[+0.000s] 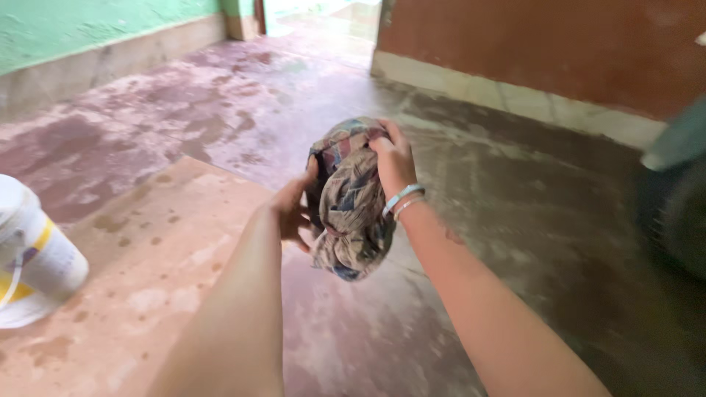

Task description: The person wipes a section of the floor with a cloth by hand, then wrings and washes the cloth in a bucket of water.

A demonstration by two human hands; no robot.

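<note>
Above the wet floor (515,220), both hands, left (293,212) and right (395,163), grip a bunched patterned cloth (349,202).

I grip a bunched patterned cloth (349,202) with both hands: my right hand (395,163) clasps its top at one o'clock, my left hand (293,213) its side at nine. A white bucket (33,254) stands on the stained floor (515,198) at nine o'clock.
</note>
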